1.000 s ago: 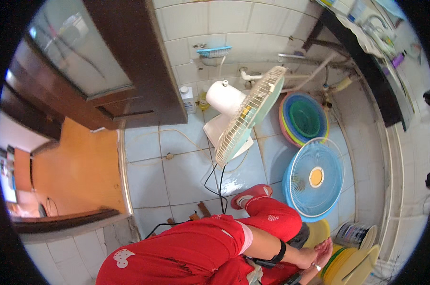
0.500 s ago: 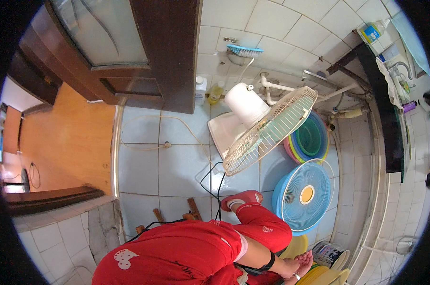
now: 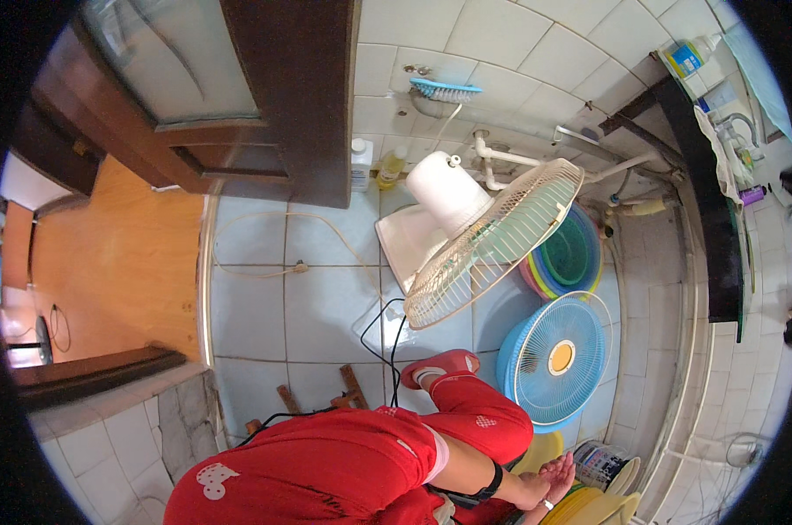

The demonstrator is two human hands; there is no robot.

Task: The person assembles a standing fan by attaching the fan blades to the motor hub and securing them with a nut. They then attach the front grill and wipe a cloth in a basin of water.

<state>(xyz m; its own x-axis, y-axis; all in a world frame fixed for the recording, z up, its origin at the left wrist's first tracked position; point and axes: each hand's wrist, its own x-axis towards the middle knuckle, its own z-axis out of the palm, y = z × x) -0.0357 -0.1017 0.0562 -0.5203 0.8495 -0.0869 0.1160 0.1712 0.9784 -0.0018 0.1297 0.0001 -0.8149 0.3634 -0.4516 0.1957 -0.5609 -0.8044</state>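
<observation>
So the left hand (image 3: 530, 491) and right hand (image 3: 557, 475) are meeting low on the right, can't really tell if they're gripping anything or how far the fingers are curling. The yellow tubs (image 3: 599, 509) are sitting right next to them, beside a printed bucket (image 3: 599, 465). A round fan grille (image 3: 540, 354) is lying over a blue basin (image 3: 507, 366), and the fan (image 3: 448, 194) is standing on the tiles (image 3: 330, 289).

Smooth plastic is seen on the fan motor housing (image 3: 444, 191) and yellow tub (image 3: 594, 509); the floor tiles (image 3: 326, 311) are glossily glazed, the door (image 3: 313, 105) framed in wood.
</observation>
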